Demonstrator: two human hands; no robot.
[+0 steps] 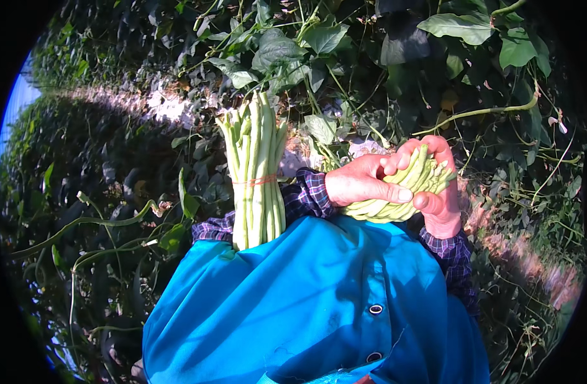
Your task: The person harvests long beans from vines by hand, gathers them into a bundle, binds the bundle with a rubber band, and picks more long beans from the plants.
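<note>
Both my hands are closed around a bundle of pale green long beans (416, 177), held in front of my body with the bean ends facing up. My left hand (353, 180) grips it from the left, thumb across the beans. From the right, my right hand (444, 211) cups the same bundle, its thumb tip close to the left thumb. A second bundle of long beans (257, 163), bound by a thin red band (255, 181), stands nearly upright against my left forearm. Its lower end meets the blue garment, and I cannot tell what supports it.
Leafy bean vines (293, 53) grow close ahead and on both sides. A curved stem (485, 113) reaches in above my right hand, and several tendrils (106, 221) hang at left. A strip of sunlit ground (168, 105) shows between the rows. My blue garment (312, 297) covers the lower middle.
</note>
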